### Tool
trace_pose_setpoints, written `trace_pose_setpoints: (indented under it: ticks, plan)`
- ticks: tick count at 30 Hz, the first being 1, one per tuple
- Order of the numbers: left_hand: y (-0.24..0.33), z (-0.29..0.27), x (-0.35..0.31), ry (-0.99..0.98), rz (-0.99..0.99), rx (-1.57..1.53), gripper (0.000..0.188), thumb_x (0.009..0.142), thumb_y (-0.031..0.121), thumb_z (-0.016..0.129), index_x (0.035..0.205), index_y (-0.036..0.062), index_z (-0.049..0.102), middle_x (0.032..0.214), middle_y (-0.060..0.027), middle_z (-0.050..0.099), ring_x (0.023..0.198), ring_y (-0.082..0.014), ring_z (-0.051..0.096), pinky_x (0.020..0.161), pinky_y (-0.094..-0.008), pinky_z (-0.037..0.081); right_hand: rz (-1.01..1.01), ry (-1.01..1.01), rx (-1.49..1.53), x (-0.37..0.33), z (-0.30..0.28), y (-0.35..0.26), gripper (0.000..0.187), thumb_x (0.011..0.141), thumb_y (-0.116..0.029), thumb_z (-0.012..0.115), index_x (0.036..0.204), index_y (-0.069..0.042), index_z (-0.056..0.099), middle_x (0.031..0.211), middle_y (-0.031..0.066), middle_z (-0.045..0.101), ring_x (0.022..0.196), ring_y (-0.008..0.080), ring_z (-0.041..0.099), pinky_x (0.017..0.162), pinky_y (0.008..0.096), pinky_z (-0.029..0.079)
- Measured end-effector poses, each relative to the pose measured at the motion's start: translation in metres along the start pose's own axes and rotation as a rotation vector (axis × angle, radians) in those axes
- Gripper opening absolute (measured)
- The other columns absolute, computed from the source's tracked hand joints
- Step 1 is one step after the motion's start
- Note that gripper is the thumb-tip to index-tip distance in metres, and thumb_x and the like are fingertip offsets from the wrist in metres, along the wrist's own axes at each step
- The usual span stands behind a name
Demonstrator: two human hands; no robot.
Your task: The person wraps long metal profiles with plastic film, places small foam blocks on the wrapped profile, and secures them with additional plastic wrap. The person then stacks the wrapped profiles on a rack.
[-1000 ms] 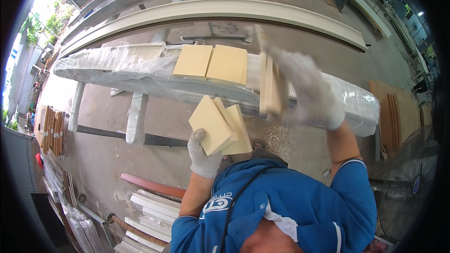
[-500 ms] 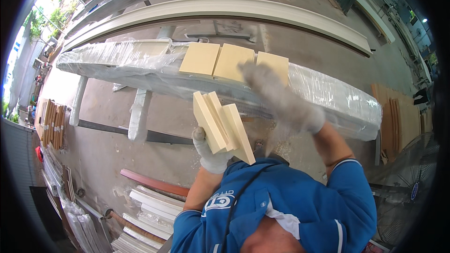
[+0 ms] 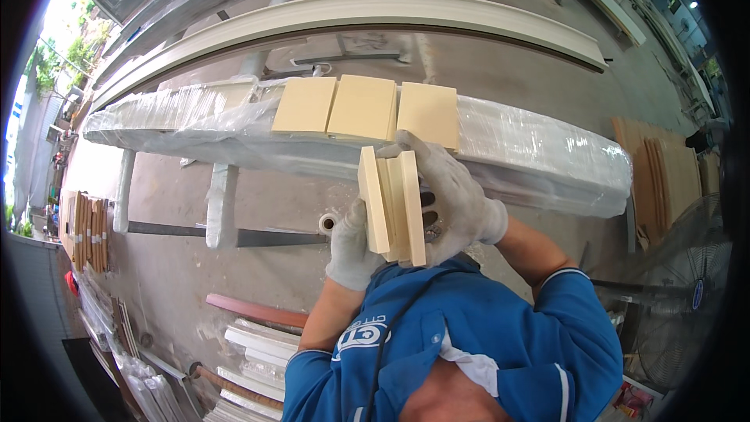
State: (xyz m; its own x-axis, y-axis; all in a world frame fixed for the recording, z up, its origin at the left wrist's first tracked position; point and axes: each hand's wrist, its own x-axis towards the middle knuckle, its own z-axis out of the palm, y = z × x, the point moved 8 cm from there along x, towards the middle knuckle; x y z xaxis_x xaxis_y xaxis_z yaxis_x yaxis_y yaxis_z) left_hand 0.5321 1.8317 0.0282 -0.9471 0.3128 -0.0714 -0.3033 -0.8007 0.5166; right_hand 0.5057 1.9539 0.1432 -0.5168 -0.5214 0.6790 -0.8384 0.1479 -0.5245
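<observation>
Harsh daylight at left, shiny plastic wrap (image 3: 539, 141)

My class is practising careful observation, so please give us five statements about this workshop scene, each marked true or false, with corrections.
1. The left hand holds cream boards, and the right hand is against them. True.
2. Both hands are bare. False: both wear pale gloves.
3. Only two groups of cream panels lie on the plastic-wrapped bundle. False: there are three, side by side.
4. A red-brown strip lies to the left of the person's left forearm. True.
5. The person's shirt is yellow. False: it is blue.
</observation>
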Motion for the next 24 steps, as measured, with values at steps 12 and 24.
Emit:
trace_pose_setpoints:
  ticks: [12,24]
  plan:
    - [-0.014,-0.054,0.002,0.202,0.042,-0.147,0.056,0.099,0.029,0.068,0.141,-0.0031,0.050,0.127,-0.0215,0.066,0.110,-0.0352,0.070,0.095,-0.0505,0.059,0.462,-0.641,-0.894,0.004,-0.113,0.064,0.118,0.055,-0.048,0.087,0.150,0.003,0.042,0.108,0.0190,0.067,0.099,0.0329,0.066,0.086,0.0411,0.049]
    - [-0.013,-0.043,-0.005,0.119,0.054,-0.162,0.052,0.101,0.027,0.066,0.141,-0.0018,0.051,0.128,-0.0204,0.066,0.112,-0.0345,0.069,0.096,-0.0491,0.059,0.397,-0.649,-0.751,-0.014,-0.104,0.101,0.101,0.061,-0.054,0.086,0.140,-0.001,0.053,0.108,0.0151,0.070,0.097,0.0350,0.070,0.086,0.0429,0.052]
